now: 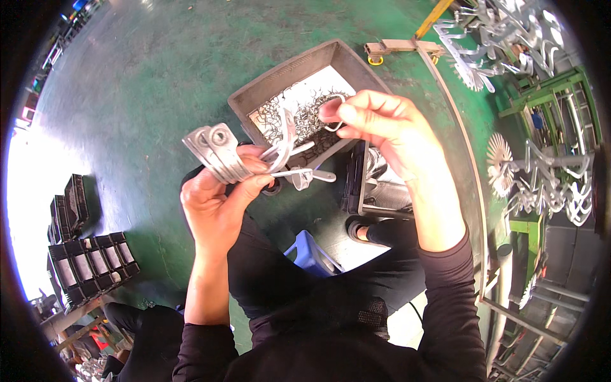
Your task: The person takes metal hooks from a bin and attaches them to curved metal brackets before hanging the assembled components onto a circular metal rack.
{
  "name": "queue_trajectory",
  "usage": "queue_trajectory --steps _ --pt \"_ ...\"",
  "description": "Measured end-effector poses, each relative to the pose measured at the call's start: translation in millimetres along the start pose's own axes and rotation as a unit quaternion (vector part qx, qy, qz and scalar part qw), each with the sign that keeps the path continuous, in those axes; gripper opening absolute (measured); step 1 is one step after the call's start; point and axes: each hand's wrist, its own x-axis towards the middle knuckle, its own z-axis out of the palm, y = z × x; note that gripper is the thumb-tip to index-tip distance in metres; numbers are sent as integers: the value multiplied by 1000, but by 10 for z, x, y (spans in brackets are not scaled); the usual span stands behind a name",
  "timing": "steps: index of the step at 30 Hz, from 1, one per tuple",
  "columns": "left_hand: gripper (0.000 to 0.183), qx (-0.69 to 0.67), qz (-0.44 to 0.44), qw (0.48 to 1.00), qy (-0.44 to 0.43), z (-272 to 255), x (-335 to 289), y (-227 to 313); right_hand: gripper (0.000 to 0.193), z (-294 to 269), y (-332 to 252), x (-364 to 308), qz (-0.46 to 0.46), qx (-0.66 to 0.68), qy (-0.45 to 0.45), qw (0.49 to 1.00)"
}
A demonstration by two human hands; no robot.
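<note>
My left hand (219,200) is closed around a bundle of several silvery metal brackets (219,149). Their flat ends with round holes fan out to the left, while curved arms and tabs stick out to the right. Higher up on the right, my right hand (394,127) pinches a bent wire hook (335,96) between thumb and fingers, apart from the brackets. Part of that wire is hidden by the fingertips. Below both hands stands a grey plastic crate (286,71), holding many small wire hooks (270,121) on a white sheet (337,79).
A dark crate of metal parts (388,196) stands under my right wrist. Between my legs is a blue stool (309,251). Black trays (95,264) stand at left, near another person's dark-clothed leg (149,337). Racks of hanging metal parts (547,184) line the right side.
</note>
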Motion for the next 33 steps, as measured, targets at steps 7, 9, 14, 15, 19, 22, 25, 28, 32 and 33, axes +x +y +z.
queue_trajectory --steps 7,9,14,15,19,22,25,28,32,33 --pt "15 39 35 997 -59 120 -307 32 15 135 -54 -380 15 78 -7 997" --pt "14 47 37 996 -64 154 -354 101 16 163 -51 -452 17 75 10 997" --pt "17 104 80 987 -97 191 -423 106 12 252 16 -601 -14 93 24 995" --pt "18 119 80 985 -97 200 -438 105 11 277 21 -636 -21 102 31 994" --pt "18 73 11 992 -106 168 -508 121 11 308 107 -763 -76 93 40 992" --pt "16 46 -66 992 -100 117 -535 81 11 343 151 -889 -97 96 46 989" --pt "18 49 -156 982 -96 39 -504 21 9 413 181 -1046 -116 73 62 989" --pt "22 -77 -236 966 -67 -16 -437 -14 6 414 278 -1100 -170 65 62 981" --pt "30 -104 -221 967 -75 37 -409 102 5 387 399 -1170 -196 25 96 976" --pt "29 -71 -184 977 -75 78 -407 129 5 379 438 -1180 -197 18 106 975"
